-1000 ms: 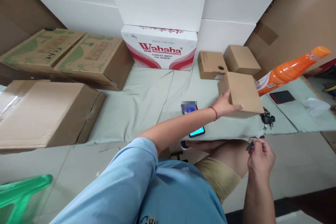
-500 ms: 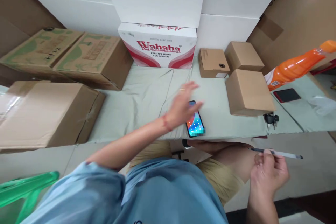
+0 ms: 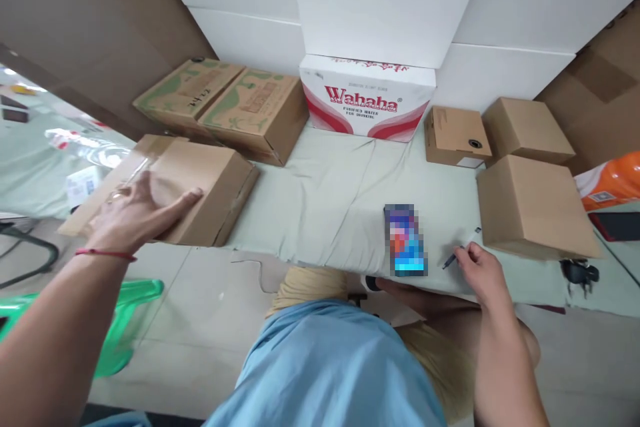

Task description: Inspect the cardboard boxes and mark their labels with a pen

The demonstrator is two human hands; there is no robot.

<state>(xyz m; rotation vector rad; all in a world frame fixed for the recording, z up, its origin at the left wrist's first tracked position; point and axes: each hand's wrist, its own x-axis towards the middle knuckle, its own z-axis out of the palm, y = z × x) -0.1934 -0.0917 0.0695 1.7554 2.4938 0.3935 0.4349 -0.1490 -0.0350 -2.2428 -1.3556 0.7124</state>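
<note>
My left hand (image 3: 135,217) lies on top of a plain cardboard box (image 3: 213,170) at the left front of the table, fingers spread and the thumb stretched to the right. A clear strip of tape on the lid runs by the fingertips. Close to the table's front edge, my right hand (image 3: 483,270) pinches a slim pen (image 3: 449,260), its dark end slanting down to the left. Left of the pen lies a phone (image 3: 406,240) with its screen lit and blurred out.
Two green-printed cartons (image 3: 250,107) and a white-and-red Wahaha carton (image 3: 370,103) stand at the back. Small brown boxes (image 3: 537,203), an orange bottle (image 3: 615,180), keys (image 3: 579,273) and a dark phone (image 3: 617,225) are at the right. A green plastic stool (image 3: 117,333) stands below left.
My left hand has moved from above the phone to the cardboard box on the left. My right hand has brought the pen from beside my leg to the table edge. The view has turned left.
</note>
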